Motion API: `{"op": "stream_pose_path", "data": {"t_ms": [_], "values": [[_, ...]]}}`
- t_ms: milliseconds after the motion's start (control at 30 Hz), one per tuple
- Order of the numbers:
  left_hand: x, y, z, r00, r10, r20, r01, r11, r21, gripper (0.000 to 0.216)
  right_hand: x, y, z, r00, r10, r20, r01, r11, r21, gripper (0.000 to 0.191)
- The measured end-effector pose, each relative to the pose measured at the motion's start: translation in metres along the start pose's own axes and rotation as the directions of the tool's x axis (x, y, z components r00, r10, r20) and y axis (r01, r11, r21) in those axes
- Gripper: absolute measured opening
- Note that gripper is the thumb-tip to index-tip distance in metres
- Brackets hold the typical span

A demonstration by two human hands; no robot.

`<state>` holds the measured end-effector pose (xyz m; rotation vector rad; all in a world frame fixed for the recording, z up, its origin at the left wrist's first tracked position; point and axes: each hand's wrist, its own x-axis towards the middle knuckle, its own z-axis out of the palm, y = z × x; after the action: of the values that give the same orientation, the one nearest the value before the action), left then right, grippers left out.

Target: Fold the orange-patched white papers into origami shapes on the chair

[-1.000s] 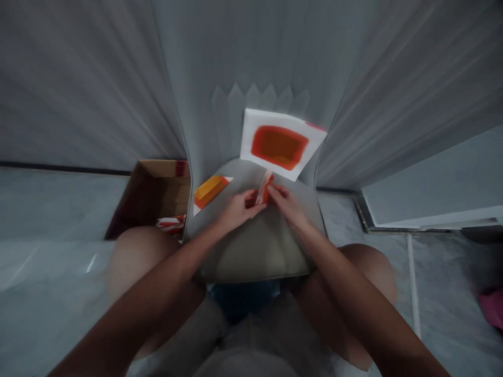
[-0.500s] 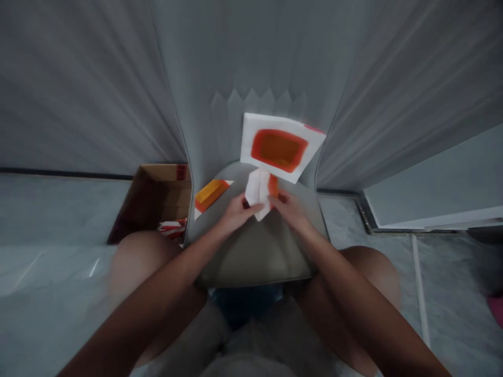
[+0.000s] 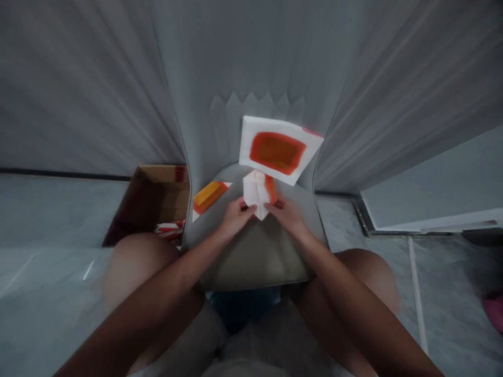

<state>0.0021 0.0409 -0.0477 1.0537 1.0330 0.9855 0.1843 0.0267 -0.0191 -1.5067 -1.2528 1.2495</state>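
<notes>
Between my two hands is a folded piece of paper (image 3: 254,191), white with an orange patch on its right side and a crease down the middle. My left hand (image 3: 238,213) pinches its lower left edge, thumb on top. On the lower right edge, my right hand (image 3: 286,210) grips it the same way. Just beyond stands a white sheet or booklet (image 3: 248,152) with a blurred orange-red panel. An orange and white folded paper piece (image 3: 209,198) lies to the left of my left hand.
A grey padded chair (image 3: 251,262) bears the papers, its backrest rising behind them. To the left on the floor, an open cardboard box (image 3: 168,201) holds red and white papers (image 3: 171,228). My knees flank the seat. A pink object (image 3: 493,312) sits at the far right.
The folded paper is turned slightly and lies more spread, showing its middle crease. My right hand's fingers have slid lower along its right edge. The view has shifted a little.
</notes>
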Motion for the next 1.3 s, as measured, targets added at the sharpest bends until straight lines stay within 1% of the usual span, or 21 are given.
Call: {"op": "stream_pose_path", "data": {"t_ms": [67, 133, 233, 300, 333, 400, 500, 600, 667, 733, 767, 800, 867, 900, 933, 967, 1033, 1100, 1167, 1233, 1300], "values": [[0.0, -0.003, 0.001, 0.999, 0.036, -0.022, -0.036, 0.999, 0.01, 0.039, 0.001, 0.002, 0.0, 0.999, 0.008, -0.05, -0.012, 0.997, -0.082, 0.02], [-0.001, -0.005, 0.003, 0.998, 0.048, -0.04, -0.048, 0.999, 0.005, 0.04, 0.0, 0.003, 0.001, 0.996, 0.0, -0.091, -0.014, 0.988, -0.152, 0.019], [-0.003, -0.007, 0.006, 0.998, 0.011, -0.063, -0.012, 1.0, -0.02, 0.042, -0.003, 0.003, 0.005, 0.99, -0.012, -0.141, -0.017, 0.978, -0.206, 0.019], [-0.004, -0.006, 0.008, 0.996, -0.035, -0.078, 0.032, 0.999, -0.039, 0.043, -0.005, 0.004, 0.011, 0.982, 0.016, -0.188, -0.056, 0.977, -0.207, 0.018], [-0.006, -0.006, 0.01, 0.995, -0.059, -0.084, 0.056, 0.998, -0.038, 0.043, -0.007, 0.005, 0.014, 0.975, 0.041, -0.216, -0.083, 0.979, -0.187, 0.018], [-0.008, -0.004, 0.011, 0.992, -0.099, -0.082, 0.098, 0.995, -0.014, 0.043, -0.011, 0.008, 0.023, 0.959, 0.106, -0.262, -0.131, 0.988, -0.08, 0.02], [-0.013, -0.002, 0.011, 0.988, -0.138, -0.073, 0.14, 0.99, 0.021, 0.044, -0.018, 0.013, 0.036, 0.948, 0.183, -0.259, -0.16, 0.981, 0.111, 0.026], [-0.016, 0.002, 0.005, 0.985, -0.147, -0.094, 0.148, 0.989, 0.003, 0.046, -0.021, 0.017, 0.039, 0.962, 0.177, -0.209, -0.148, 0.978, 0.145, 0.038], [-0.017, 0.007, -0.005, 0.989, -0.12, -0.084, 0.126, 0.99, 0.068, 0.045, -0.017, 0.021, 0.034, 0.973, 0.144, -0.18, -0.121, 0.983, 0.135, 0.053], [-0.016, 0.015, -0.019, 0.996, -0.084, 0.006, 0.081, 0.974, 0.21, 0.042, -0.009, 0.026, 0.022, 0.969, 0.102, -0.224, -0.081, 0.991, 0.103, 0.072], [-0.016, 0.019, -0.027, 0.992, -0.082, 0.091, 0.055, 0.962, 0.267, 0.04, -0.005, 0.028, 0.015, 0.962, 0.074, -0.265, -0.058, 0.996, 0.068, 0.078], [-0.016, 0.024, -0.036, 0.978, -0.099, 0.186, 0.044, 0.959, 0.282, 0.04, -0.001, 0.031, 0.009, 0.952, 0.039, -0.303, -0.034, 0.999, 0.024, 0.078], [-0.017, 0.03, -0.052, 0.933, -0.117, 0.341, 0.016, 0.958, 0.287, 0.042, 0.002, 0.035, -0.004, 0.957, -0.049, -0.287, 0.028, 0.997, -0.078, 0.065], [-0.018, 0.032, -0.059, 0.924, -0.094, 0.37, -0.02, 0.956, 0.293, 0.044, 0.001, 0.037, -0.008, 0.962, -0.103, -0.254, 0.07, 0.989, -0.133, 0.056], [-0.019, 0.033, -0.065, 0.927, -0.056, 0.371, -0.067, 0.948, 0.311, 0.046, -0.003, 0.038, -0.011, 0.963, -0.157, -0.219, 0.115, 0.974, -0.193, 0.048], [-0.021, 0.033, -0.071, 0.935, -0.01, 0.353, -0.121, 0.93, 0.347, 0.048, -0.007, 0.039, -0.013, 0.957, -0.212, -0.198, 0.158, 0.953, -0.258, 0.042], [-0.026, 0.032, -0.079, 0.949, 0.065, 0.309, -0.212, 0.857, 0.47, 0.057, -0.02, 0.041, -0.014, 0.929, -0.323, -0.179, 0.231, 0.886, -0.402, 0.035], [-0.031, 0.03, -0.083, 0.946, 0.105, 0.305, -0.279, 0.742, 0.609, 0.07, -0.03, 0.043, -0.012, 0.898, -0.425, -0.117, 0.306, 0.792, -0.528, 0.029], [-0.037, 0.027, -0.082, 0.938, 0.17, 0.302, -0.342, 0.599, 0.724, 0.076, -0.037, 0.047, -0.012, 0.862, -0.506, 0.015, 0.41, 0.681, -0.607, 0.025], [-0.046, 0.022, -0.078, 0.92, 0.272, 0.283, -0.381, 0.45, 0.808, 0.068, -0.038, 0.052, -0.011, 0.819, -0.553, 0.155, 0.509, 0.575, -0.641, 0.028], [-0.058, 0.016, -0.071, 0.892, 0.352, 0.282, -0.399, 0.324, 0.858, 0.05, -0.038, 0.056, -0.011, 0.781, -0.571, 0.254, 0.575, 0.498, -0.649, 0.032]]}}
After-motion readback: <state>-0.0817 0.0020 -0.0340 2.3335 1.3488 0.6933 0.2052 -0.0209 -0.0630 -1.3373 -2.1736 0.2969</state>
